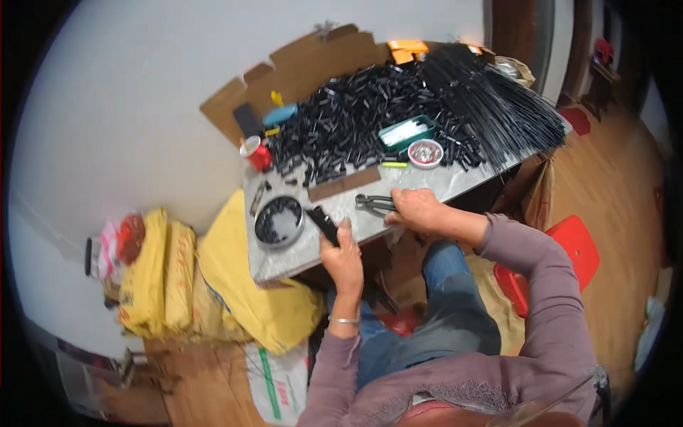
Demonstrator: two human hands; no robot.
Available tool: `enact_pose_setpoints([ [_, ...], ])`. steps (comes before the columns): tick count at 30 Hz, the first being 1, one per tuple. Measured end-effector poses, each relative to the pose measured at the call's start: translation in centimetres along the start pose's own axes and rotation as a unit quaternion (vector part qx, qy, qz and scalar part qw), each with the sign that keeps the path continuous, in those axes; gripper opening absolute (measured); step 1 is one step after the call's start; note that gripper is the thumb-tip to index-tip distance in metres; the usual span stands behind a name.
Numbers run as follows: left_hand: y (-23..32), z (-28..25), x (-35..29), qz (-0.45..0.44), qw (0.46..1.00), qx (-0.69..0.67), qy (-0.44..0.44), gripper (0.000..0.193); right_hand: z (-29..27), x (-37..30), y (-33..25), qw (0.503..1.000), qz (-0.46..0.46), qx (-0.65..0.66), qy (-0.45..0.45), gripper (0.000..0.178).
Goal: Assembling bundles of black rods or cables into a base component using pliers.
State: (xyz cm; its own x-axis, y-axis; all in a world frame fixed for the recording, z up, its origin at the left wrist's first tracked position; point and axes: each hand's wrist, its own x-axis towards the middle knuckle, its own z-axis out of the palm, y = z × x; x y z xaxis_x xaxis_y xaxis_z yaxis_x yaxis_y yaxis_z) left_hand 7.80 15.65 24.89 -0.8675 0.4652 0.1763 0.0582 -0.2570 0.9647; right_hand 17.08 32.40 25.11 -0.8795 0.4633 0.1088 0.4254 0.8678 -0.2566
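Observation:
My left hand (343,262) grips a short black plastic piece (325,225) over the near edge of the table. In my right hand (420,210) is a pair of pincers (375,203), their round jaws pointing left toward that piece but apart from it. Left of my left hand stands a round bowl (299,226) with small black parts inside. Beyond my hands a large heap of short black pieces (341,114) covers the table, with a bundle of long thin black rods (498,107) at its right.
On the grey table (274,266) are a brown strip (345,184), a green tray (388,146), a small round tub (425,164) and a red cup (260,158). Cardboard (313,57) edges the back. Yellow sacks (146,285) lean at left; a red stool (580,245) stands at right.

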Motion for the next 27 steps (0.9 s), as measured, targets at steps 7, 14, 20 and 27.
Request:
enact_pose_setpoints([
  [7, 11.1, -4.7, 1.2, 0.289, 0.956, -0.046, -0.002, 0.031, 1.2, 1.1, 0.2, 0.992, 0.006, -0.05, 0.118, 0.048],
  [14, 8.8, -16.3, 4.2, 0.093, 0.92, -0.362, 0.121, 0.034, 0.2, -11.6, -6.1, 0.806, -0.065, 0.538, -0.238, 0.023],
  [20, -0.7, -8.2, -3.6, -0.263, 0.858, -0.425, 0.116, 0.055, 0.8, -14.8, -2.8, 0.534, 0.158, 0.829, 0.059, 0.035],
  [27, -0.1, -0.1, -10.1, -0.027, 0.934, 0.047, -0.354, 0.063, 1.4, -13.8, 0.4, 0.777, 0.183, 0.576, 0.179, 0.021],
])
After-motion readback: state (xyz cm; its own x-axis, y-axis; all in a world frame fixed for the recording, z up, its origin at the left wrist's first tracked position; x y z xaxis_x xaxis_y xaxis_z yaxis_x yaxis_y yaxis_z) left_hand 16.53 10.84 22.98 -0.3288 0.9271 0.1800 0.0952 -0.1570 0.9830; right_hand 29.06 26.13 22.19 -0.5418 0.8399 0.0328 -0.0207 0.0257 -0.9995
